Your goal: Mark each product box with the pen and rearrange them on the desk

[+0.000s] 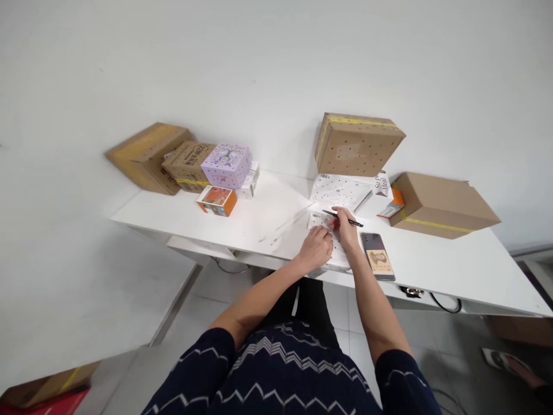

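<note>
On the white desk, a small white box (pixel 317 219) with dark spots and a barcode lies flat near the front edge. My left hand (pixel 317 248) rests on it with bent fingers, covering part of its left side. Between the closed fingers of my right hand (pixel 345 229) is a black pen (pixel 356 223), held slantwise above the box's far side. Just right of my right wrist lies a smartphone (pixel 378 256) with a picture on its back. Behind my hands, a larger spotted white box (pixel 339 190) carries a brown spotted carton (pixel 356 151).
At the left stand a large carton (pixel 158 161), a printed carton (pixel 190 164), a lilac box (pixel 227 166) and an orange box (pixel 217 200). Another carton (pixel 444 202) is at the right, beside a small orange-white box (pixel 392 203). A person's foot (pixel 507 362) shows at lower right.
</note>
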Tool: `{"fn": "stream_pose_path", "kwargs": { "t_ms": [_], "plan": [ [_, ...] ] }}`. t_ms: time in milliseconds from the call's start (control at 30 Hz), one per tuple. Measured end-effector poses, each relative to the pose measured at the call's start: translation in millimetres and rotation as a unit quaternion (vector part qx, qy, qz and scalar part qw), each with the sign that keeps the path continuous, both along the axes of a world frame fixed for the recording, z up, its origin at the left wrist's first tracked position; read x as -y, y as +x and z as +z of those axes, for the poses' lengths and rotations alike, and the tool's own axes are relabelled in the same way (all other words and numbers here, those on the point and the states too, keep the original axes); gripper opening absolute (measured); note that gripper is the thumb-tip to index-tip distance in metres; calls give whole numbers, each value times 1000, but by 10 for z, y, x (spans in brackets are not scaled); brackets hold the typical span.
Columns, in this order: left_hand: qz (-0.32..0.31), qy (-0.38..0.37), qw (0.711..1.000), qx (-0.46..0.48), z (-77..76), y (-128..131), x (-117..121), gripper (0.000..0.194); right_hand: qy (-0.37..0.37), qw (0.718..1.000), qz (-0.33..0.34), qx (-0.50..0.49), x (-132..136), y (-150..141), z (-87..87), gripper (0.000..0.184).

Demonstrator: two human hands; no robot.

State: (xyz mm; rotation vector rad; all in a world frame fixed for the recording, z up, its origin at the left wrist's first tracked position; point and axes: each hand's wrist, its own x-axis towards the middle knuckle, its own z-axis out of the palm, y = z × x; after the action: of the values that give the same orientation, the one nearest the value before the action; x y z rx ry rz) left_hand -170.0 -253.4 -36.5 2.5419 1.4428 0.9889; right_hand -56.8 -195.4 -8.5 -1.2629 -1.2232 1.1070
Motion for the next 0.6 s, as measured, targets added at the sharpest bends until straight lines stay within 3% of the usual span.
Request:
{"fn": "stream_pose_path", "kwargs": {
  "t_ms": [100, 300, 600],
  "plan": [
    [6, 2, 1000, -7, 6, -1, -1, 24, 11, 999, 32, 23, -14, 26, -43, 27],
    [-2, -15, 1000, 22, 7, 9, -1, 24, 60, 992, -4, 111, 29, 5, -136, 12],
    [0, -28, 999, 38, -11, 19, -15, 22, 92, 983, 1, 159, 44, -17, -104, 12]
  ]
}}
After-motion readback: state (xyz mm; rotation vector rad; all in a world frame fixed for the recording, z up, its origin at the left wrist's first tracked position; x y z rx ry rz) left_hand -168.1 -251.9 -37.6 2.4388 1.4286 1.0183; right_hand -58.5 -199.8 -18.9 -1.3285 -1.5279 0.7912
